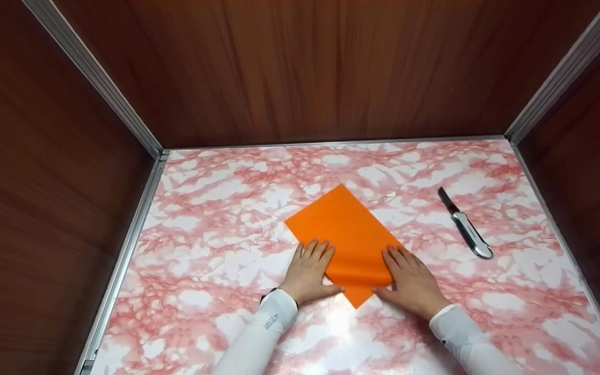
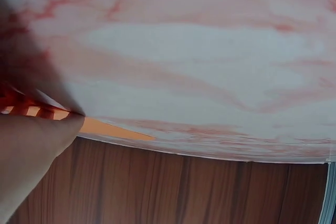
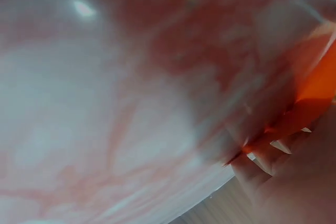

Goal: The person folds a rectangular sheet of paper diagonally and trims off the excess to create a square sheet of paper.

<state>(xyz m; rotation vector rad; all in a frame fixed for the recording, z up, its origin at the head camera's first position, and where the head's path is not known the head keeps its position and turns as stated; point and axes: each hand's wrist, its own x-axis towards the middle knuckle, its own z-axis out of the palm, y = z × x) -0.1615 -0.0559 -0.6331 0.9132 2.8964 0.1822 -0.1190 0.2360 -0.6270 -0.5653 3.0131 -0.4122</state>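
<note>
A sheet of orange paper (image 1: 349, 229) lies diagonally on the table, one corner toward the back and one toward the person. Near its front corner the sheet bows up in a soft ridge between the hands. The left hand (image 1: 308, 273) rests on the sheet's left edge, fingers extended forward and thumb by the front corner. On the opposite edge, the right hand (image 1: 412, 278) lies with straight fingers, its thumb also beside that corner. Both wrist views show the orange paper (image 2: 113, 129) only in part; the right wrist view is blurred.
A knife (image 1: 466, 224) with a dark blade and a silver and black handle lies on the right side, blade pointing to the back. The red-and-white marbled table (image 1: 216, 208) is bounded by brown wood panels (image 1: 305, 73) at the back and sides, with metal edging.
</note>
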